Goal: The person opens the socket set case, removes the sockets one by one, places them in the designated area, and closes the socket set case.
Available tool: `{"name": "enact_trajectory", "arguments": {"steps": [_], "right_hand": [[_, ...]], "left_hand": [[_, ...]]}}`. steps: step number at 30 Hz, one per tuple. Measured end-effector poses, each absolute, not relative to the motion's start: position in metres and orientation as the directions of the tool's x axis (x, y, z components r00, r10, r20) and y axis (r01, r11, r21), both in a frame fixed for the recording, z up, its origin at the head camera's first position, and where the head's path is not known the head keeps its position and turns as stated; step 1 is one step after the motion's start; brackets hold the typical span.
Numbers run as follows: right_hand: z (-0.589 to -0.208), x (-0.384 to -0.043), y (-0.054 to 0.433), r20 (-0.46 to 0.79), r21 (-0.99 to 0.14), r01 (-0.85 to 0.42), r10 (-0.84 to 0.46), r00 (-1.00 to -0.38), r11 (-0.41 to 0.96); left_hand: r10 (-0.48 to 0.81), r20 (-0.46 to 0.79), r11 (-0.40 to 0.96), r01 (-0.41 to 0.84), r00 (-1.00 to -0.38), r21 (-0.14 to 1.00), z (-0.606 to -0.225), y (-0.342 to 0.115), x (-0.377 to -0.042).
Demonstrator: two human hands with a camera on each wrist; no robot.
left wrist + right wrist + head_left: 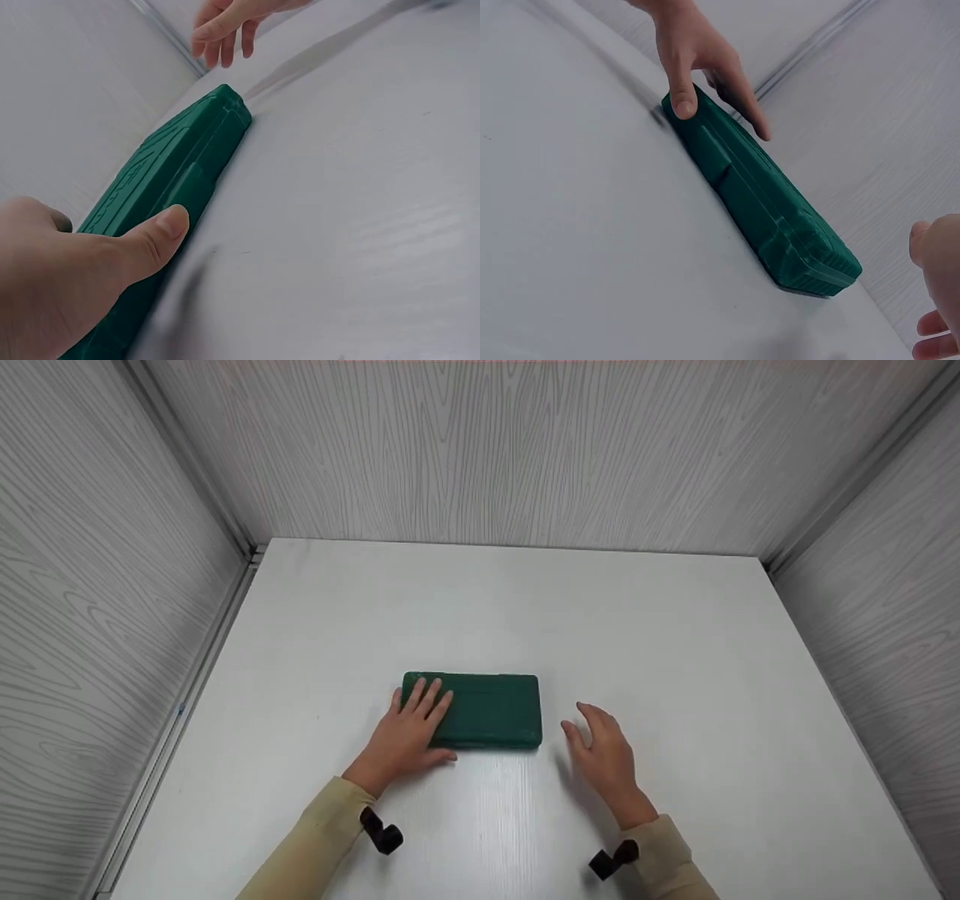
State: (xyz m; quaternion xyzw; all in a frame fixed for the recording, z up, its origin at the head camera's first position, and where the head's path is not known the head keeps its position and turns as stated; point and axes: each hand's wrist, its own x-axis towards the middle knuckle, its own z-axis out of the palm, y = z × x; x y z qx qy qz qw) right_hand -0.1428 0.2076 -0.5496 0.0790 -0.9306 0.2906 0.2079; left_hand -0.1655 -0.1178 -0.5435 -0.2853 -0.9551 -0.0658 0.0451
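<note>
A closed dark green plastic case [491, 711] lies flat on the white table, its long side toward me. My left hand [405, 739] rests on the case's left end, fingers spread and straight across the lid. In the left wrist view, the left thumb reaches along the front side near a raised latch [191, 187]. To the right of the case, my right hand [606, 754] is held apart from it, fingers loosely bent and nothing in them. The right wrist view shows the case's ribbed right end [832, 270] facing the right hand [941, 277].
The white table [675, 637] meets grey wood-grain panels at the back [480, 457], left [90, 585] and right [892, 607]. A metal rail [180, 701] runs along the left edge. Both sleeves carry small black wrist cameras [382, 832].
</note>
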Motion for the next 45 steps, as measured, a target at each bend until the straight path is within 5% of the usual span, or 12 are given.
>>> {"name": "enact_trajectory", "arguments": {"steps": [10, 22, 30, 34, 38, 45], "right_hand": [[-0.547, -0.134, 0.187, 0.469, -0.509, -0.361, -0.1, -0.877, 0.782], [-0.55, -0.127, 0.157, 0.601, -0.414, -0.612, -0.302, -0.74, 0.674], [-0.547, -0.122, 0.143, 0.568, -0.596, -0.641, -0.312, -0.762, 0.483], [-0.544, -0.118, 0.137, 0.441, -0.778, -0.519, -0.28, -0.853, 0.354], [-0.542, -0.114, 0.13, 0.208, -0.943, -0.268, -0.279, -0.938, 0.197], [-0.547, -0.118, 0.113, -0.246, -0.967, 0.256, -0.297, -0.923, 0.005]], "left_hand": [[0.552, 0.12, 0.82, 0.563, -0.825, 0.102, -0.55, -0.111, -0.166], [0.562, 0.123, 0.823, 0.567, -0.818, 0.007, -0.548, -0.107, -0.163], [0.602, 0.046, 0.799, 0.6, -0.797, -0.045, -0.534, -0.106, -0.165], [0.602, -0.003, 0.799, 0.602, -0.799, 0.001, -0.523, -0.105, -0.169], [0.602, -0.051, 0.798, 0.601, -0.796, 0.047, -0.513, -0.105, -0.173], [0.61, -0.065, 0.792, 0.604, -0.79, 0.083, -0.506, -0.109, -0.177]]}}
